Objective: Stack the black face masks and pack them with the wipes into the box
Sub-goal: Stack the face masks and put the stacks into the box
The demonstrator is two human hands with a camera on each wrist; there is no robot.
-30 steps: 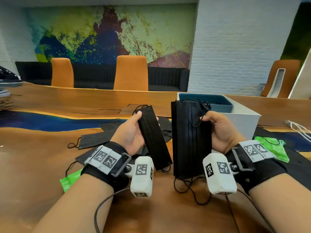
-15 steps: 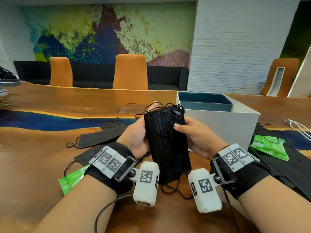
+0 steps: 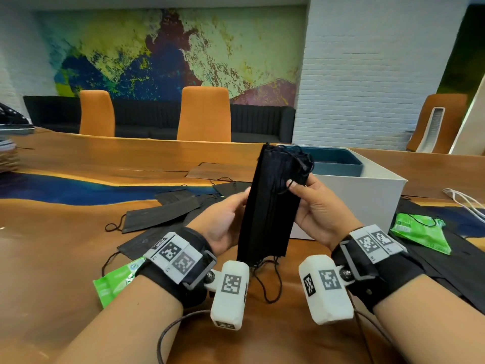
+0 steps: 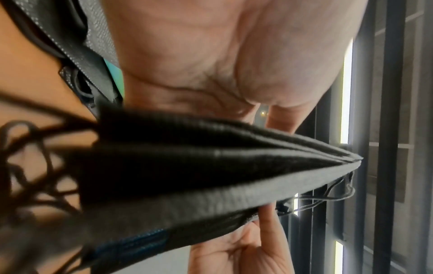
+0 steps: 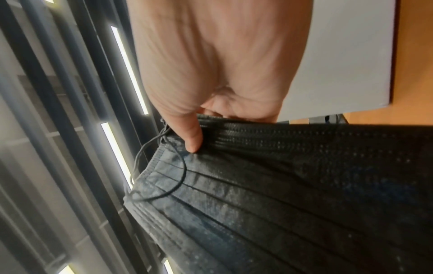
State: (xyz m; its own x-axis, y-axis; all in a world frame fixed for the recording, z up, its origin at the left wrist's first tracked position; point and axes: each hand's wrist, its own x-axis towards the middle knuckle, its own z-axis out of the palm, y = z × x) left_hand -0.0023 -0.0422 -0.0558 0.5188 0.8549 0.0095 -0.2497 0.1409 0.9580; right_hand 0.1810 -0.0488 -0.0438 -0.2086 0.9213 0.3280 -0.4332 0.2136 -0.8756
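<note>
A stack of black face masks [image 3: 273, 206] stands on end above the wooden table, held between both hands. My left hand [image 3: 228, 219] grips its left edge, and my right hand [image 3: 312, 206] grips the right edge with the thumb on the front. Ear loops dangle below the stack. The left wrist view shows the layered mask stack [image 4: 211, 166] edge-on. In the right wrist view my thumb presses the pleated mask stack [image 5: 281, 185]. The white box [image 3: 367, 200] with a blue inner tray stands just behind. Loose black masks [image 3: 160, 216] lie on the table at left. Green wipe packets lie left [image 3: 112, 282] and right [image 3: 420, 232].
More black masks [image 3: 446, 264] lie under the right wipe packet. A white cable [image 3: 464, 203] lies at the far right. Orange chairs [image 3: 204, 114] stand behind the long table [image 3: 78, 164]. A pile of items [image 3: 8, 153] sits at the far left edge.
The left hand's single mask has been joined to the right hand's stack. Both hands now hold one stack together, raised and shifted toward the box.
</note>
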